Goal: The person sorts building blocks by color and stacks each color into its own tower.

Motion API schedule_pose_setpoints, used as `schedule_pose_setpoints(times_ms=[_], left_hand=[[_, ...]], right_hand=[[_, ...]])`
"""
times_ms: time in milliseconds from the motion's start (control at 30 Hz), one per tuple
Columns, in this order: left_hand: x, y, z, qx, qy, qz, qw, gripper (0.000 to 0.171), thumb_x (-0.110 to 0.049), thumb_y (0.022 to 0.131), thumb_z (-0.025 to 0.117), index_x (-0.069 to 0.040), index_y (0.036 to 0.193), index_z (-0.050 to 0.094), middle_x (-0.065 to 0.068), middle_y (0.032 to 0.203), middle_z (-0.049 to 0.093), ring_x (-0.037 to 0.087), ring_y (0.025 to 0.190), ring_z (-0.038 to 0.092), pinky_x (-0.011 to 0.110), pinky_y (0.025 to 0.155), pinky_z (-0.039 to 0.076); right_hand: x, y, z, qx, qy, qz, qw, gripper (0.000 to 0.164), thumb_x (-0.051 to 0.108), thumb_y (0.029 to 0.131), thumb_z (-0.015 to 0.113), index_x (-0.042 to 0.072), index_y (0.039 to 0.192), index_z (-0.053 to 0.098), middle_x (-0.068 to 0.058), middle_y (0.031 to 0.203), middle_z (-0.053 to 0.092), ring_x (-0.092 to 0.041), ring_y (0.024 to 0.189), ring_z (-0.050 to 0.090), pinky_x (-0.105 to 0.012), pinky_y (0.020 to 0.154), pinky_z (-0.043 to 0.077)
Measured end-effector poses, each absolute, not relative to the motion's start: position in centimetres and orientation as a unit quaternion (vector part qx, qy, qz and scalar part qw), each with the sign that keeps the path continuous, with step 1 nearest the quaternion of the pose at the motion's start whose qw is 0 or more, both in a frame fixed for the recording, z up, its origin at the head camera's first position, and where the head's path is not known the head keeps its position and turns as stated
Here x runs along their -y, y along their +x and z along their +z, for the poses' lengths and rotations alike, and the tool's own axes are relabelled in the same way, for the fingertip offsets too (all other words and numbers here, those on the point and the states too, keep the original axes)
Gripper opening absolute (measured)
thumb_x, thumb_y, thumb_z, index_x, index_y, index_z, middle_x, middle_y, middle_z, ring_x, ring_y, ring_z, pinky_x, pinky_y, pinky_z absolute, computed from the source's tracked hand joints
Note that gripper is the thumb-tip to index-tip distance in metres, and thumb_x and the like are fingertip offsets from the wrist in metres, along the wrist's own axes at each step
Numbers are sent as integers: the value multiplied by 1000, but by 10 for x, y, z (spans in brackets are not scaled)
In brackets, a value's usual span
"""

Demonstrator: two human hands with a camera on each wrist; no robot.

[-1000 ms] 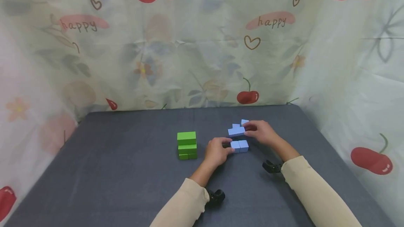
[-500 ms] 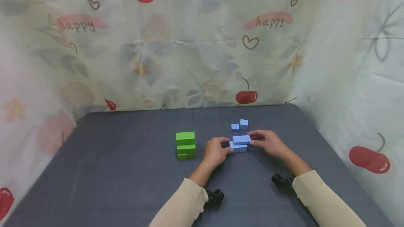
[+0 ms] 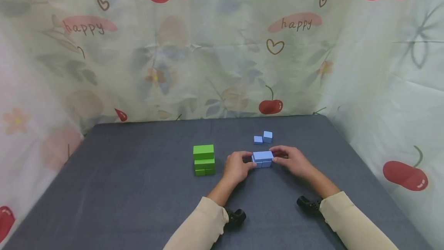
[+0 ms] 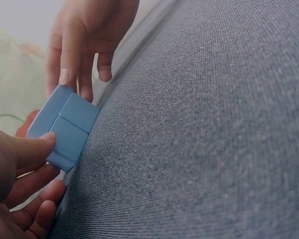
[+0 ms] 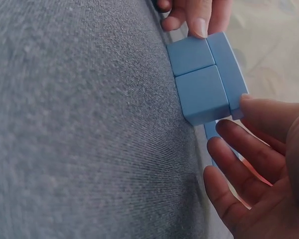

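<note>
A long blue block (image 3: 262, 156) lies across two smaller blue blocks standing side by side on the table. My right hand (image 3: 290, 160) pinches the long block's right end, thumb on the near side; its other fingers spread loosely in the right wrist view. At the opposite end my left hand (image 3: 237, 167) pinches the left lower block (image 4: 69, 137), its thumb tip close under the long block. The right lower block (image 5: 203, 95) sits flush against its neighbour, beneath the right thumb. Both wrist views show the long block's ends roughly even with the pair below.
Left of the hands stands a stack of green blocks (image 3: 204, 162). Behind the blue blocks are a flat small blue block (image 3: 258, 140) and a taller blue cube (image 3: 268, 137). Printed cloth (image 3: 222, 49) walls in the dark grey table (image 3: 138, 188) at the back and sides.
My right hand has brought the long blue block from near the back blocks toward me, lowered it onto the pair and shifted it slightly left. The left hand has stayed in place.
</note>
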State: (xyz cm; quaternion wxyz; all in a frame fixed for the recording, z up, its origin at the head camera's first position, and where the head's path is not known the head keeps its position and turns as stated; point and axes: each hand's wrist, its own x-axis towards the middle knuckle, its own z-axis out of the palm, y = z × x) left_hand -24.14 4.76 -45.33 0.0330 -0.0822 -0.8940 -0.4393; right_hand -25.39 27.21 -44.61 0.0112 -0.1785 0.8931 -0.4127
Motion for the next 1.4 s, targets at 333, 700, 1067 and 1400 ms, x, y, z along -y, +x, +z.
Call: schedule_pose_setpoints(times_ms=[333, 700, 1067, 1400], left_hand=[[-48, -241, -454, 894, -78, -439, 29, 34, -21, 85, 77, -11, 117, 72, 2, 112, 70, 21, 110, 61, 41, 93, 46], [-49, -242, -455, 900, -81, -427, 38, 34, -22, 84, 78, -11, 116, 72, 2, 113, 70, 22, 111, 61, 41, 93, 47], [-48, -241, -454, 895, -83, -437, 34, 35, -21, 84, 78, -10, 116, 72, 3, 114, 69, 22, 112, 60, 41, 93, 46], [-48, -242, -456, 896, -90, -432, 39, 34, -22, 84, 78, -10, 116, 72, 2, 113, 70, 22, 112, 61, 41, 93, 46]], right_hand=[[-269, -252, -445, -898, -169, -406, 12, 32, 12, 93, 66, 2, 124, 63, -13, 114, 66, -29, 103, 60, -46, 87, 51], [-272, -256, -440, -894, -178, -411, 17, 36, 16, 93, 67, 0, 125, 62, -14, 116, 66, -29, 104, 60, -48, 89, 50], [-268, -278, -433, -891, -89, -440, -64, 34, 15, 95, 64, 0, 126, 60, -17, 118, 63, -32, 109, 56, -49, 90, 47], [-269, -310, -454, -884, -41, -464, -41, 42, 17, 98, 60, -1, 135, 52, -22, 130, 56, -35, 117, 54, -46, 88, 49]])
